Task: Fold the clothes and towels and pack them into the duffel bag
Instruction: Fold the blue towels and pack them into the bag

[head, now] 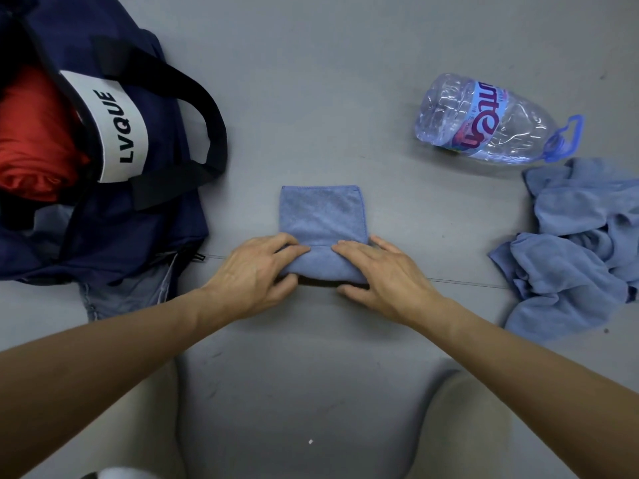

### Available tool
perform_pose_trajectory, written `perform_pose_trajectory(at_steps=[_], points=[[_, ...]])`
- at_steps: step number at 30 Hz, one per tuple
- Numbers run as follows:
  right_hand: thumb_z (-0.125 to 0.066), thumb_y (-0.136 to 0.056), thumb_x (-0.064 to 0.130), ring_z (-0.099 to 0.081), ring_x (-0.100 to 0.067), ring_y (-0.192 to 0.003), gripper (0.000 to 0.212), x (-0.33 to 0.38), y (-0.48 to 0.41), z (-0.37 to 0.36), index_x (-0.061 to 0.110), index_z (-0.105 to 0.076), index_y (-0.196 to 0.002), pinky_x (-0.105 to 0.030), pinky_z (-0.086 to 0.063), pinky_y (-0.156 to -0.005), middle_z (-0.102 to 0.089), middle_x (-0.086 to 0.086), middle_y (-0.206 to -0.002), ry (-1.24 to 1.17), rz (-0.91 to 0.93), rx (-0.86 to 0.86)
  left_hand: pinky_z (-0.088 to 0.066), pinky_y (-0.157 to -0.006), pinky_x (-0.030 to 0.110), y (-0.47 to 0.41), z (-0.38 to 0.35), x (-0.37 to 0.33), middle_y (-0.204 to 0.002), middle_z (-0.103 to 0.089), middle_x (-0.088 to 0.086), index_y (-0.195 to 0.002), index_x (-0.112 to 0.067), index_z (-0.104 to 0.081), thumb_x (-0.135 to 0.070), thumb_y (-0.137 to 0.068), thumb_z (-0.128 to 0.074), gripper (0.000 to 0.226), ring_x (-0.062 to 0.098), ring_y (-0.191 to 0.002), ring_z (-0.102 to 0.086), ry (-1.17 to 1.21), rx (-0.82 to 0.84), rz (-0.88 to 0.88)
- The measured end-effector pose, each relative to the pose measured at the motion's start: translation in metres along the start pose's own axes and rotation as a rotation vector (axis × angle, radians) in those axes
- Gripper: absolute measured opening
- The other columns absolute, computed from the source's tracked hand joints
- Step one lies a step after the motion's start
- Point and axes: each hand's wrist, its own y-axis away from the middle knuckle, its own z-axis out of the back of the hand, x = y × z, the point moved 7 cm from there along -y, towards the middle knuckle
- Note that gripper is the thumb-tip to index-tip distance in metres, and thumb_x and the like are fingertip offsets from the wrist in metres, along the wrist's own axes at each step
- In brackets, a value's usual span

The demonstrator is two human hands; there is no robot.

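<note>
The left hand and right hand grip the doubled-over near edge of a blue towel on a grey floor, fingers on top, thumbs beneath. At left, an open navy duffel bag holds a red garment. At right, a plastic bottle lies on its side near crumpled blue towels.

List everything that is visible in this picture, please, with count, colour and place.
duffel bag: one, navy, open, upper left
garment: one, red, inside the duffel bag
denim piece: one, faded blue, under the bag's near edge
folded towel: one, blue, centre, on the floor
crumpled towels: one pile, blue, right edge; number unclear
water bottle: one, clear with blue label, on its side, upper right
floor: grey, beneath everything
left hand: one, fingers grip the towel's near fold
right hand: one, fingers grip the same fold
</note>
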Motion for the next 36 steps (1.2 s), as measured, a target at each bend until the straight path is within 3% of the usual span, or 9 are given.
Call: perform_pose_trajectory(at_steps=[4,8,14,17,20,24,28,32,36], points=[[-0.063,-0.090,0.046,-0.059,-0.018,-0.107,0.042,-0.001,0.009,0.005,0.028,-0.051,-0.126,-0.028,-0.043,-0.083,-0.060,0.011,-0.123,-0.090,-0.096,-0.041,-0.047,-0.067,0.038,0.001,0.002,0.009,-0.088,-0.065,-0.006,-0.112,-0.029,-0.050,-0.038,-0.091,-0.045,0.024,0.023,-0.076,-0.061,0.117,0.060,0.165],[-0.056,-0.095,0.048,-0.062,-0.022,-0.104,0.048,-0.001,0.012,0.004,0.027,-0.045,-0.137,-0.034,-0.047,-0.079,-0.054,0.006,-0.131,-0.168,-0.181,-0.068,-0.043,-0.067,0.037,0.004,-0.005,0.010,-0.080,-0.062,-0.004,-0.109,-0.028,-0.046,-0.042,-0.094,-0.041,0.021,0.026,-0.076,-0.060,0.175,0.076,0.300],[-0.064,-0.093,0.034,-0.065,-0.037,-0.085,0.044,0.007,-0.004,0.006,0.026,-0.050,-0.134,-0.041,-0.053,-0.060,-0.046,-0.007,-0.140,-0.008,-0.168,-0.169,-0.043,-0.081,0.036,0.000,-0.010,0.022,-0.108,-0.057,-0.005,-0.114,-0.024,-0.058,-0.037,-0.096,-0.050,0.024,0.024,-0.097,-0.060,0.187,0.012,0.487],[-0.064,-0.091,0.029,-0.056,-0.039,-0.119,0.038,0.011,-0.008,0.008,0.021,-0.059,-0.128,-0.051,-0.051,-0.093,-0.051,-0.014,-0.141,0.268,0.019,-0.262,-0.040,-0.076,0.034,-0.004,-0.004,0.027,-0.103,-0.060,-0.008,-0.115,-0.028,-0.052,-0.040,-0.094,-0.053,0.024,0.023,-0.097,-0.060,0.170,-0.009,0.542],[-0.063,-0.087,0.048,-0.036,-0.035,-0.142,0.062,0.004,-0.009,0.003,0.020,-0.052,-0.141,-0.053,-0.036,-0.113,-0.044,-0.014,-0.152,0.314,0.058,-0.145,-0.043,-0.076,0.035,-0.007,0.008,0.020,-0.110,-0.061,-0.003,-0.118,-0.025,-0.053,-0.037,-0.095,-0.056,0.026,0.025,-0.098,-0.058,0.070,-0.088,0.432],[-0.079,-0.075,0.043,-0.040,-0.033,-0.140,0.081,-0.001,-0.012,-0.005,0.017,-0.049,-0.145,-0.047,-0.038,-0.110,-0.047,-0.011,-0.149,0.275,-0.011,-0.022,-0.051,-0.083,0.046,-0.006,0.001,0.004,-0.120,-0.059,0.004,-0.119,-0.016,-0.059,-0.043,-0.094,-0.057,0.037,0.029,-0.100,-0.057,-0.147,-0.089,-0.010],[-0.070,-0.077,0.032,-0.046,-0.033,-0.128,0.064,0.003,-0.016,0.004,0.013,-0.056,-0.137,-0.045,-0.043,-0.104,-0.051,-0.012,-0.139,0.222,0.007,-0.080,-0.049,-0.096,0.043,0.006,-0.014,0.022,-0.139,-0.053,0.007,-0.139,-0.015,-0.050,-0.050,-0.080,-0.074,0.073,0.029,-0.120,-0.055,-0.109,0.084,0.020],[-0.047,-0.078,0.042,-0.056,-0.032,-0.110,0.065,0.007,-0.022,0.012,0.015,-0.055,-0.136,-0.042,-0.047,-0.097,-0.061,-0.007,-0.125,0.136,-0.008,-0.038,-0.044,-0.092,0.029,-0.001,0.005,0.026,-0.121,-0.066,0.003,-0.130,-0.019,-0.056,-0.042,-0.080,-0.058,0.054,0.022,-0.108,-0.060,0.102,-0.011,0.161],[-0.058,-0.084,0.050,-0.056,-0.028,-0.108,0.058,0.008,-0.026,0.015,0.025,-0.051,-0.135,-0.039,-0.043,-0.099,-0.062,-0.002,-0.121,0.107,-0.008,0.034,-0.048,-0.082,0.033,-0.009,0.014,0.030,-0.104,-0.068,-0.006,-0.117,-0.030,-0.060,-0.048,-0.076,-0.052,0.046,0.016,-0.099,-0.056,0.182,0.043,0.272]])
